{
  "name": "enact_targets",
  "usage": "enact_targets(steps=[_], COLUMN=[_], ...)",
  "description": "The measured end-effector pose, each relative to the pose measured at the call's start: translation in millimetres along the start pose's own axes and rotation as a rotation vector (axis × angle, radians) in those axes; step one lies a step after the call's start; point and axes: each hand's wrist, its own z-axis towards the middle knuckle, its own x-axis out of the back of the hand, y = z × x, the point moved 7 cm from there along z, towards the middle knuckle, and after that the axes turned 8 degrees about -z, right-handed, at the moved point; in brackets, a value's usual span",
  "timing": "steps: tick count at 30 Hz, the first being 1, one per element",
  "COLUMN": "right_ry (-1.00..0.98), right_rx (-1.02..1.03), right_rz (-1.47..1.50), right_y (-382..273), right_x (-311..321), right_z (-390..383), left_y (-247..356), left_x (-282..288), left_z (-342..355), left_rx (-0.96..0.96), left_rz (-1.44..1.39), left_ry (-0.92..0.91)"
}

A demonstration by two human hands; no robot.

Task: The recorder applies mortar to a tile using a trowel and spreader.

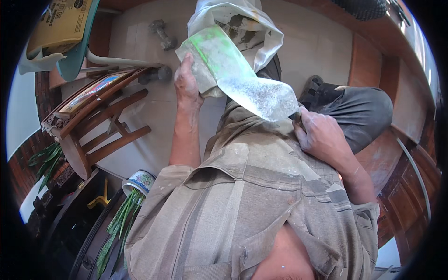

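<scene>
My left hand is wrapped round the side of a rectangular block. The block's upper face is green and smeared whitish, and its side is grey; I cannot tell its material. In my right hand, low by my thigh, is the dark handle of a trowel. Its rounded metal blade points left, with the tip at the block's near corner; whether they touch I cannot tell. Just beyond the block an open white sack stands on the floor, with grey-brown patches visible inside it.
At left are a wooden stool, a cardboard box on a teal-edged seat, and dumbbells on the tiled floor. A potted plant is beside my left elbow. Wooden furniture lines the right.
</scene>
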Motion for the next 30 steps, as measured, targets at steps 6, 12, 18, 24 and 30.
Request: enact_targets(steps=[6, 12, 18, 24, 30], right_ry=[0.168, 0.084, 0.082, -0.285, -0.114], right_rx=[-0.016, -0.079, -0.111, -0.102, -0.037], right_rz=[-0.043, -0.005, 0.385, 0.855, 0.518], right_y=[-1, 2, 17, -28, -25], right_x=[11, -6, 5, -25, -26], right_z=[28, 42, 70, 61, 77], left_y=[-2, -13, -7, 13, 7], left_x=[-6, -7, -9, -17, -19], left_z=[-5, -13, -13, 0, -11], left_rx=[0.032, 0.071, -0.049, -0.479, -0.58], left_rz=[0.065, 0.078, 0.052, -0.019, -0.047], left_ry=[0.003, -0.029, 0.055, 0.147, 0.219])
